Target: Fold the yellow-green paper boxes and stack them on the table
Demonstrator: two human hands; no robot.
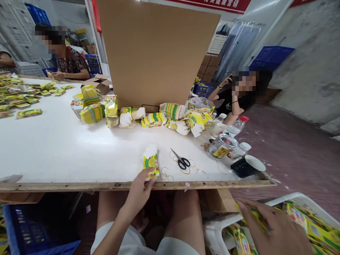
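My left hand (140,187) is closed at the table's front edge, its thumb and fingers on the near end of a small stack of flat yellow-and-white cartons (151,159). Low on the right, my right hand (278,230) reaches over a white plastic basket (221,230) full of yellow packets (318,226). Its thumb and fingers close round a yellow packet (259,219), mostly hidden by the hand. Black-handled scissors (182,162) lie right of the carton stack, amid several loose rubber bands (166,174).
Bundles of yellow cartons (154,119) line the back before a big cardboard sheet (159,53). A dark cup (247,166), a clear jar (223,145) and bottles crowd the right edge. Packets (29,112) are heaped left. A blue crate (39,226) stands below. Other people sit across the table.
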